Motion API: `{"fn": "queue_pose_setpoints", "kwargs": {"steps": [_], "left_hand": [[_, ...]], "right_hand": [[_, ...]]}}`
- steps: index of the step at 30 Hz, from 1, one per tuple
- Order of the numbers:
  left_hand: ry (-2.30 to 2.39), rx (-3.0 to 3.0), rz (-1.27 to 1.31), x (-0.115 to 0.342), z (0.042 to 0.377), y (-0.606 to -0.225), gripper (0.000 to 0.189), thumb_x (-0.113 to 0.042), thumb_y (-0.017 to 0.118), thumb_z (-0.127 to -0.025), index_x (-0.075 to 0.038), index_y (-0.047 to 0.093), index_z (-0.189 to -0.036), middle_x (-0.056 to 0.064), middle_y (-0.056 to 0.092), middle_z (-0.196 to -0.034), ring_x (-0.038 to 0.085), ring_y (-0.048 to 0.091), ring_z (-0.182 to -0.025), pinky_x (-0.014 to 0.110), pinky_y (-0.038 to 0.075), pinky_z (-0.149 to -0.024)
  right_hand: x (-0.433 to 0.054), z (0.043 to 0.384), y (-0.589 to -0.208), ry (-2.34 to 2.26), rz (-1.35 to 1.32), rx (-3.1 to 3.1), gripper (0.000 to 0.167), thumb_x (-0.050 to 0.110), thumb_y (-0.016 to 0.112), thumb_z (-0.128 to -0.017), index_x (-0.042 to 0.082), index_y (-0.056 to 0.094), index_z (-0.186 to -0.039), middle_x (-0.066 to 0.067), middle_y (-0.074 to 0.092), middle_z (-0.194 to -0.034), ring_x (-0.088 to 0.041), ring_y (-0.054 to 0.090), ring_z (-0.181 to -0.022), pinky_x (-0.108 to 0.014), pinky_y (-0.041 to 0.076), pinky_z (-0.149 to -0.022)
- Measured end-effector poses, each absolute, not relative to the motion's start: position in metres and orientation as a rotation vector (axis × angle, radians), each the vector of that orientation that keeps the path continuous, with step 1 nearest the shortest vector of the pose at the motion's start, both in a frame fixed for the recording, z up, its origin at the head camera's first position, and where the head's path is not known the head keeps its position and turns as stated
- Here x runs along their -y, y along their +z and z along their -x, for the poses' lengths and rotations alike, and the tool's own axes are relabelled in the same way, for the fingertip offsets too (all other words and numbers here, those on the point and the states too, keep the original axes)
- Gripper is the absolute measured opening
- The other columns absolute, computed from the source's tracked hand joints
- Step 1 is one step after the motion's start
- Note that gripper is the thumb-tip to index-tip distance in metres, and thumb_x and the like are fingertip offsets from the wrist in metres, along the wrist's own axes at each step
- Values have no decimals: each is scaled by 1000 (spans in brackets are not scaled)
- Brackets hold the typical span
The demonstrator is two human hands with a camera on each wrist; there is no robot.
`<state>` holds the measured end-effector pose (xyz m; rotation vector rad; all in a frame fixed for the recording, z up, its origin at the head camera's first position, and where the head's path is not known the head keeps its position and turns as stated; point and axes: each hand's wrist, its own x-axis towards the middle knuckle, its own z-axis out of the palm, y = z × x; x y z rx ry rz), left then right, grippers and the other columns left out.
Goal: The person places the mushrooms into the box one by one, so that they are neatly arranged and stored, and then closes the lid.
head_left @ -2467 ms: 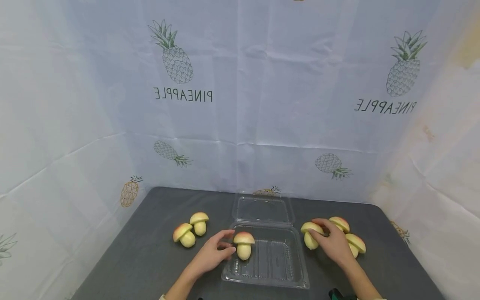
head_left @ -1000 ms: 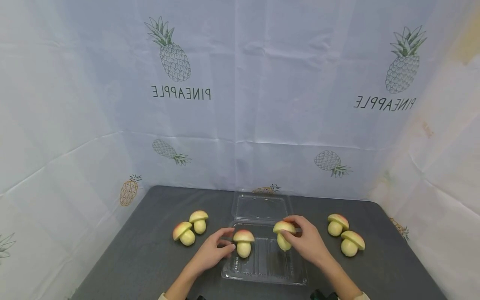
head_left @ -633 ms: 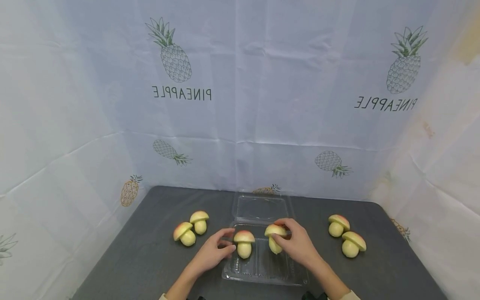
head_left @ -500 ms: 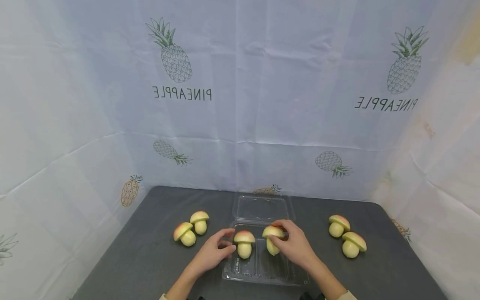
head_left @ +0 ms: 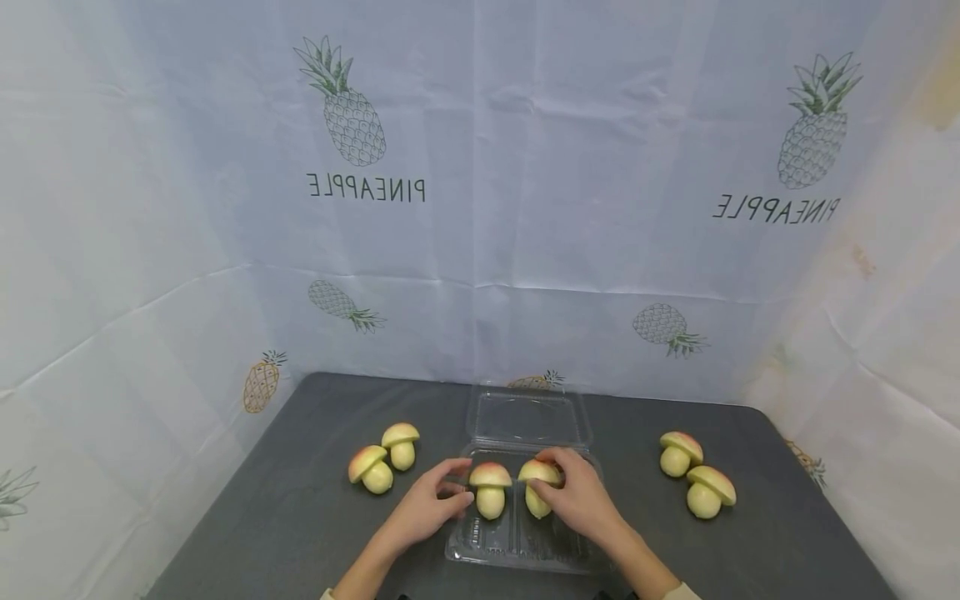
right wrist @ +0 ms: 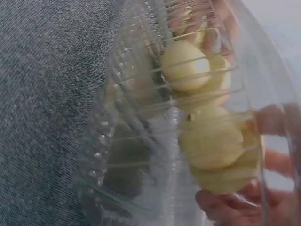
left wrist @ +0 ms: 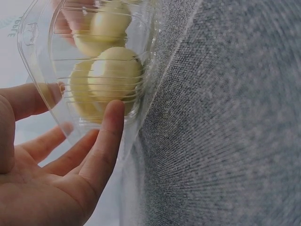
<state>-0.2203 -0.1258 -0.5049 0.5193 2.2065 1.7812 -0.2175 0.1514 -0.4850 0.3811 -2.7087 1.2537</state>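
A clear plastic clamshell box stands with its lid folded back. Upright inside its left part is a pale yellow toy mushroom with a reddish cap. My right hand grips a second toy mushroom by its cap, just right of the first, inside the box. Seen through the plastic in the right wrist view, the gripped mushroom has fingers around its cap. My left hand rests against the box's left side; in the left wrist view a fingertip touches the outer wall.
Two more toy mushrooms lie on the dark table to the left. Another pair of toy mushrooms lies to the right. A pineapple-print cloth hangs behind the table and along both sides.
My right hand has picked up a toy mushroom from the right group and carried it left into the box, beside the first one. The left hand has stayed at the box's left side.
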Motion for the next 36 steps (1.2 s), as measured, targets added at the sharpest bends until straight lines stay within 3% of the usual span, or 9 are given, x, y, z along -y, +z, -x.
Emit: {"fn": "queue_pose_setpoints", "kwargs": {"steps": [15,24,32,36], "left_hand": [[1768,-2223,-527,123,219,-504,55,-16,66,-100,2,46,-149,24,50,-140,27,65,-107,35,61,-77],[1761,-2239,-521,124,220,-504,55,-15,66,-100,2,46,-148,24,50,-139,28,65,-107,35,61,-75],[1736,-2247,-511,125,220,-504,56,-17,66,-100,1,45,-149,25,48,-142,28,65,-108,34,60,-76],[1736,-2244,-507,126,221,-505,56,-17,66,-101,1,45,-149,25,48,-143,29,65,-109,34,60,-76]], "right_hand": [[-145,218,-493,1109,-356,2797,32,27,81,-89,13,70,-115,1,60,-101,-12,52,-81,-28,45,-64],[-148,216,-485,1056,-341,2797,32,24,83,-87,14,71,-114,1,63,-107,-14,57,-92,-35,51,-74],[-156,209,-471,1109,-356,2809,30,20,79,-90,12,70,-117,-7,64,-117,-28,62,-107,-38,58,-81],[-160,206,-463,1127,-364,2800,28,19,77,-92,10,71,-118,-7,65,-115,-29,62,-107,-40,58,-84]]}}
